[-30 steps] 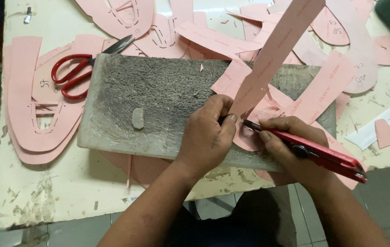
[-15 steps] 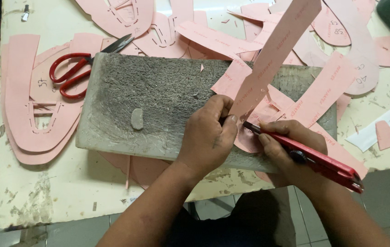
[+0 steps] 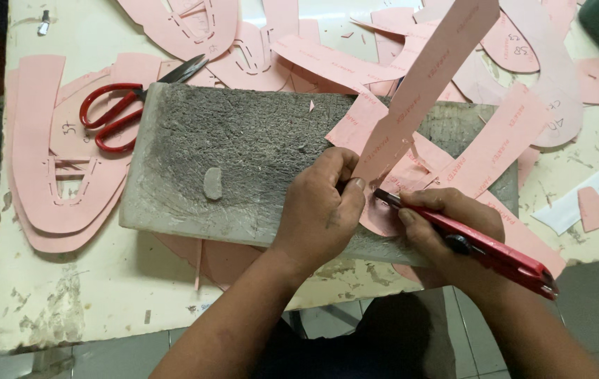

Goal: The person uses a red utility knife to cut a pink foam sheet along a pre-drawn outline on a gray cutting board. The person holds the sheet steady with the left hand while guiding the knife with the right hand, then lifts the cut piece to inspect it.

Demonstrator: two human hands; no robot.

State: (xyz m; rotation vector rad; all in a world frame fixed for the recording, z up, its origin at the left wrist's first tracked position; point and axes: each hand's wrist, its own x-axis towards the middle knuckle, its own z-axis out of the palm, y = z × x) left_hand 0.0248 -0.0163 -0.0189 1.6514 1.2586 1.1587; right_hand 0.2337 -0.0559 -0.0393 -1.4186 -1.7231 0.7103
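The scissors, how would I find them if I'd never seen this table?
Start at the grey cutting board on the pale table. At its upper left corner, on pink paper cutouts, lie the scissors, the only tool with red loop handles.

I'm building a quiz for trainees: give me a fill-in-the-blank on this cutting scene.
1. The right hand holds a red ____ knife.
2. The left hand presses a ____ paper piece onto the grey cutting board.
3. The scissors at the board's upper-left corner have ____ handles.

Missing words: utility; pink; red
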